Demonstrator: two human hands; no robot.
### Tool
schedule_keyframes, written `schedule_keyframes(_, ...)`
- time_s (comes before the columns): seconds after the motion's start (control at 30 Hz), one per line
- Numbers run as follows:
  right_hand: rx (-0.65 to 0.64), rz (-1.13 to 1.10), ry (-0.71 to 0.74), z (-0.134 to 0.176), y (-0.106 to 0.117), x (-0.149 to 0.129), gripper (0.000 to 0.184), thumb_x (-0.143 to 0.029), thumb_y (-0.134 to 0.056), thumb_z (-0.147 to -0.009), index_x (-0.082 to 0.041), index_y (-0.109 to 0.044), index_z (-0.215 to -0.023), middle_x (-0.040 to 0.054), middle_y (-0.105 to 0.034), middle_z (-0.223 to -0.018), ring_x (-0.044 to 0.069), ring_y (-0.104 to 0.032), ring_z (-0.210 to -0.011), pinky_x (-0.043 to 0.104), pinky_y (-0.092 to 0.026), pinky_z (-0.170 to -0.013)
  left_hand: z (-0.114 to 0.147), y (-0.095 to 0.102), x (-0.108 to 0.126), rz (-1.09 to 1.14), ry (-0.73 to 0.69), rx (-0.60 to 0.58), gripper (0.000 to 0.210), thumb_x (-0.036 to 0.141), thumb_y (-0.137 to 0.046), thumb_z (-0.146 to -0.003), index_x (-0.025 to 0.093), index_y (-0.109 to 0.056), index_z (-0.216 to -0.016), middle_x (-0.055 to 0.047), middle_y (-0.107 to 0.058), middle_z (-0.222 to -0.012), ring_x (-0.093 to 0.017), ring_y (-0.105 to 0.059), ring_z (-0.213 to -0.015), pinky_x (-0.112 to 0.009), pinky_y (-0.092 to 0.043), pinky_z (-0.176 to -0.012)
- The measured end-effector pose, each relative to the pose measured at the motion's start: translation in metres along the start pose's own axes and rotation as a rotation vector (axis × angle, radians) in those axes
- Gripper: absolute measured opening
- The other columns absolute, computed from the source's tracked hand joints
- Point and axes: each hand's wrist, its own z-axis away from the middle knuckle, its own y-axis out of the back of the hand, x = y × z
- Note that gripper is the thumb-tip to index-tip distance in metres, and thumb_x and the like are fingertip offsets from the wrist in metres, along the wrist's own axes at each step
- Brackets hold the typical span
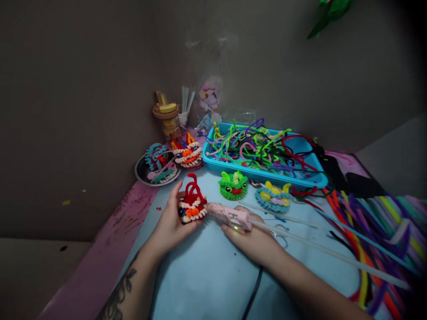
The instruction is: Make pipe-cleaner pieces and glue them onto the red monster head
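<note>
My left hand is closed around a red pipe-cleaner animal head with cream and orange trim, a dark eye and red loops on top. In my right hand is a pink glue gun, a small green light glowing on its side. Its nozzle points left, at the right edge of the red head; whether they touch I cannot tell. A long whitish glue stick runs out of its back. Beyond my right hand sit a green pipe-cleaner head and a blue one with yellow ears.
Tangled pipe cleaners fill a blue tray at the back. On the left stand a metal bowl, an orange pipe-cleaner head and a lidded cup. Scissors lie beyond my right wrist. Pipe-cleaner bundles cover the right side.
</note>
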Motion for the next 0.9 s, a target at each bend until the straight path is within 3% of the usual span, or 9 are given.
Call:
schedule_keyframes(0.1,-0.002,0.116,0.0,0.0,-0.001,0.0,0.007,-0.02,-0.059,-0.068,-0.021,-0.053,-0.064,0.0001,-0.057,-0.066,0.015,-0.056,-0.055,0.025,-0.04,-0.048,0.001,0.0,-0.003,-0.007,-0.005,-0.013,0.093,0.022,-0.07,-0.071,0.025,-0.008,-0.141,-0.015,-0.042,-0.132,-0.024,-0.058,-0.108,-0.036,-0.054,-0.083)
schedule_keyframes(0.23,0.05,0.206,0.275,0.001,-0.006,0.006,0.017,-0.01,-0.051,-0.073,-0.02,-0.048,-0.06,-0.0001,-0.052,-0.064,0.013,-0.054,-0.062,0.022,-0.038,-0.053,0.0,0.0,-0.006,-0.01,-0.002,-0.036,0.093,0.022,-0.068,-0.072,0.026,-0.007,-0.141,-0.015,-0.045,-0.129,-0.024,-0.058,-0.107,-0.036,-0.054,-0.083)
schedule_keyframes(0.33,0.054,0.298,0.418,0.001,-0.009,0.013,0.022,-0.006,-0.046,-0.078,-0.02,-0.05,-0.062,0.0004,-0.051,-0.06,0.015,-0.052,-0.068,0.023,-0.038,-0.057,0.001,0.0,-0.006,-0.02,-0.005,-0.051,0.093,0.022,-0.068,-0.073,0.027,-0.006,-0.142,-0.014,-0.045,-0.128,-0.023,-0.058,-0.106,-0.036,-0.054,-0.083)
schedule_keyframes(0.6,0.09,0.434,0.575,0.0,-0.006,0.021,0.02,-0.006,-0.043,-0.077,-0.018,-0.06,-0.076,0.0054,-0.058,-0.07,0.02,-0.051,-0.077,0.029,-0.043,-0.07,0.004,0.002,-0.004,0.093,0.081,-0.077,0.101,0.024,-0.072,-0.069,0.026,-0.003,-0.142,-0.014,-0.044,-0.125,-0.023,-0.06,-0.102,-0.037,-0.054,-0.082)
schedule_keyframes(0.77,0.064,0.308,0.474,-0.001,0.001,0.011,0.022,-0.005,-0.042,-0.075,-0.02,-0.056,-0.067,0.0028,-0.057,-0.064,0.018,-0.053,-0.073,0.027,-0.043,-0.066,0.003,0.002,-0.003,0.073,0.055,-0.031,0.1,0.025,-0.072,-0.068,0.025,-0.005,-0.142,-0.016,-0.043,-0.129,-0.025,-0.059,-0.106,-0.037,-0.053,-0.083)
schedule_keyframes(0.9,-0.071,0.034,0.045,-0.002,0.014,-0.003,0.011,-0.015,-0.057,-0.069,-0.021,-0.053,-0.06,-0.0011,-0.054,-0.061,0.015,-0.052,-0.058,0.025,-0.042,-0.053,0.001,0.002,-0.002,-0.002,-0.011,0.035,0.097,0.026,-0.071,-0.07,0.025,-0.007,-0.142,-0.014,-0.048,-0.128,-0.025,-0.059,-0.107,-0.038,-0.053,-0.084)
